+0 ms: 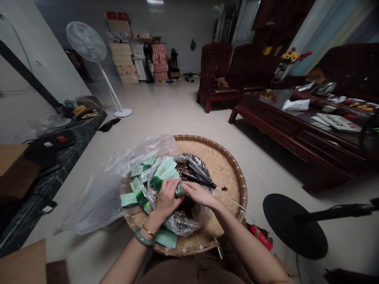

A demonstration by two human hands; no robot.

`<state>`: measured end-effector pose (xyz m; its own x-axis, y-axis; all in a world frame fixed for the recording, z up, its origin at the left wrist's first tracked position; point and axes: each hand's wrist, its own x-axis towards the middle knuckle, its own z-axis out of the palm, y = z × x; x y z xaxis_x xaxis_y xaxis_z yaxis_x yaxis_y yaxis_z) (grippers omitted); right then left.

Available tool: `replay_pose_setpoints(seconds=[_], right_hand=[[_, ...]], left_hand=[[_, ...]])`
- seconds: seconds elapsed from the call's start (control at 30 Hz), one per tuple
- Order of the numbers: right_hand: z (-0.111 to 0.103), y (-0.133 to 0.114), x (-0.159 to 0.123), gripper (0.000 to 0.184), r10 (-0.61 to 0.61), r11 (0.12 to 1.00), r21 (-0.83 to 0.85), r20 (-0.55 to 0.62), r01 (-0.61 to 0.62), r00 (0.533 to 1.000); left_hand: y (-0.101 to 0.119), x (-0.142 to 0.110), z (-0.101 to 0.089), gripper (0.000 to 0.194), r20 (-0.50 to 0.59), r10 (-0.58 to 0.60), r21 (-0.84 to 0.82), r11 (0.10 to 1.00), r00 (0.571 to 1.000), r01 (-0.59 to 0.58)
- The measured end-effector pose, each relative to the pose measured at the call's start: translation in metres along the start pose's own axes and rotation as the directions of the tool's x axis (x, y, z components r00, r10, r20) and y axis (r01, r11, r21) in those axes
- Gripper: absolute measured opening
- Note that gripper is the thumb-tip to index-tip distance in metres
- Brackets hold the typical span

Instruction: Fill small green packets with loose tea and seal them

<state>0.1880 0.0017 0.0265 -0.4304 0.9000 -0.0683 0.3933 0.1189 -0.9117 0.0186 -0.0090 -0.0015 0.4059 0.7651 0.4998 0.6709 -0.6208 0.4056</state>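
Note:
My left hand [168,197] and my right hand [197,193] meet over a clear plastic bag [180,228] of dark, loose dried leaf-like bits [186,207]. Between them is a small green packet [179,190], fingers of both hands closed on it. Just beyond lies a black corded tool with two long arms [201,179], like a hair straightener, resting on the bag. Pale green packets [166,169] fan out beside my left hand, and several more [129,199] lie to the left. Everything rests on a round woven bamboo tray [229,169].
A large translucent plastic bag [97,201] spills over the tray's left side. A white cord [237,203] crosses the tray's right rim. To the right stand a round black base [291,227] and a dark wooden table [281,134]. A white fan [122,113] stands further off.

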Motion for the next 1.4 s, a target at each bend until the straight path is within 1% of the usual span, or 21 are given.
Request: replay_pose_setpoints(seconds=[0.17,0.23,0.27,0.3,0.37,0.43,0.47,0.5,0.53,0.57,0.63,0.7,0.73,0.8,0.87,0.9,1.0,1.07,1.2,1.33,1.4], right_hand=[[-0.003,-0.013,-0.005,0.045,0.021,0.987,-0.161,0.067,-0.01,0.998],[-0.004,-0.017,-0.006,0.045,-0.011,0.982,-0.188,0.065,0.023,0.998],[-0.005,-0.019,-0.006,0.044,-0.045,0.986,-0.161,0.048,0.052,0.998],[-0.006,-0.02,-0.006,0.043,-0.084,0.991,-0.104,0.008,0.085,0.996],[-0.011,-0.019,-0.005,0.042,-0.127,0.99,0.043,-0.135,0.134,0.983],[-0.016,-0.014,-0.006,0.04,-0.088,0.989,0.089,-0.258,0.114,0.962],[-0.018,-0.011,-0.007,0.035,-0.064,0.996,0.039,-0.256,0.076,0.964],[-0.019,-0.007,-0.008,0.029,-0.042,0.998,-0.061,-0.206,0.03,0.978],[-0.018,-0.003,-0.009,0.023,-0.013,0.981,-0.196,-0.126,-0.012,0.992],[-0.015,0.0,-0.01,0.024,0.027,0.939,-0.342,-0.043,-0.04,0.999],[-0.004,0.005,-0.011,0.047,0.118,0.808,-0.586,0.053,-0.064,0.992],[0.01,0.006,-0.01,0.071,0.166,0.687,-0.722,0.037,-0.089,0.985],[0.017,0.006,-0.008,0.077,0.169,0.648,-0.756,0.024,-0.093,0.985],[0.03,0.005,-0.004,0.075,0.158,0.616,-0.784,0.028,-0.076,0.987],[0.037,0.004,-0.001,0.067,0.144,0.616,-0.787,0.053,-0.048,0.988],[0.039,0.003,0.0,0.067,0.142,0.617,-0.786,0.065,-0.037,0.988],[0.041,0.003,0.0,0.082,0.17,0.603,-0.797,0.088,-0.033,0.981],[0.041,0.003,-0.002,0.085,0.188,0.59,-0.807,0.101,-0.03,0.977],[0.045,0.004,-0.004,0.075,0.167,0.596,-0.802,0.07,-0.044,0.983],[0.048,0.01,-0.002,0.059,0.136,0.631,-0.773,0.033,-0.061,0.99],[0.045,0.016,-0.001,0.055,0.117,0.676,-0.734,0.018,-0.066,0.993]], left_hand=[[-0.003,-0.001,0.006,0.04,-0.014,-0.045,-0.092,0.995,0.999,0.043],[-0.004,0.0,0.006,0.037,-0.024,-0.075,-0.118,0.99,0.997,0.072],[-0.005,0.001,0.006,0.036,-0.03,-0.095,-0.133,0.987,0.995,0.09],[-0.006,0.001,0.005,0.034,-0.038,-0.118,-0.147,0.983,0.992,0.112],[-0.008,0.003,0.003,0.031,-0.065,-0.187,-0.172,0.97,0.98,0.173],[-0.012,0.004,0.0,0.029,-0.097,-0.271,-0.191,0.949,0.958,0.249],[-0.014,0.004,-0.001,0.029,-0.109,-0.306,-0.198,0.939,0.946,0.281],[-0.017,0.004,-0.002,0.031,-0.114,-0.332,-0.2,0.931,0.936,0.305],[-0.019,0.004,-0.004,0.033,-0.118,-0.352,-0.195,0.925,0.928,0.326],[-0.021,0.003,-0.005,0.036,-0.12,-0.369,-0.186,0.92,0.922,0.344],[-0.023,0.003,-0.006,0.04,-0.116,-0.402,-0.181,0.908,0.909,0.378],[-0.025,0.003,-0.008,0.042,-0.087,-0.434,-0.23,0.885,0.897,0.406],[-0.026,0.002,-0.008,0.042,-0.069,-0.446,-0.268,0.87,0.892,0.414],[-0.027,0.001,-0.008,0.042,-0.046,-0.459,-0.325,0.846,0.887,0.422],[-0.029,0.0,-0.008,0.044,-0.055,-0.464,-0.337,0.842,0.884,0.421],[-0.029,-0.001,-0.008,0.045,-0.065,-0.465,-0.33,0.845,0.883,0.42],[-0.028,-0.001,-0.01,0.05,-0.087,-0.447,-0.297,0.865,0.89,0.405],[-0.026,-0.001,-0.013,0.053,-0.09,-0.402,-0.251,0.894,0.911,0.37],[-0.026,-0.002,-0.015,0.055,-0.082,-0.251,-0.116,0.964,0.965,0.241],[-0.029,-0.005,-0.012,0.065,-0.104,-0.154,-0.016,0.988,0.983,0.153],[-0.03,-0.007,-0.011,0.065,-0.122,-0.101,-0.003,0.995,0.987,0.101]])
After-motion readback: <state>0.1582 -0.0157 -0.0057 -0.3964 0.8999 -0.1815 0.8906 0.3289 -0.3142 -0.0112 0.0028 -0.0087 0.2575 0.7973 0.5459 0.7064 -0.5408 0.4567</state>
